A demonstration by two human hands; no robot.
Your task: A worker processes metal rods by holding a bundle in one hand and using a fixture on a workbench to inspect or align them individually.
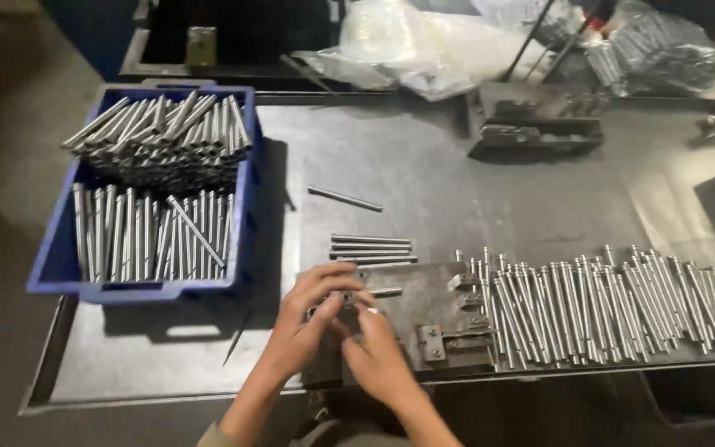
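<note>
Hands meet at the near edge of the steel table (424, 165), both working on a flat metal jig (411, 319). Left hand (308, 319) has its fingers curled down onto the jig's near-left part, and it looks like there's a short pin (384, 291) sticking out just past the fingertips, though I can't tell if the fingers actually grip it or only press on it. Right hand (378, 352) is pinched shut right next to it, thumb and fingers together on something small that I can't make out.

As for progress, judging from how things lie: a long row of finished-looking rods (614, 302) sits to the right of the jig, heads pointing far, packed side by side. That's a decent batch. But the blue crate (138, 194) on the left is piled high with tubes, so I'd say plenty is left. A few loose tubes (372, 248) wait just beyond the jig, and one stray (344, 199) lies farther out.

Far side has a second jig (535, 128) and some plastic bags (424, 45), untouched.
</note>
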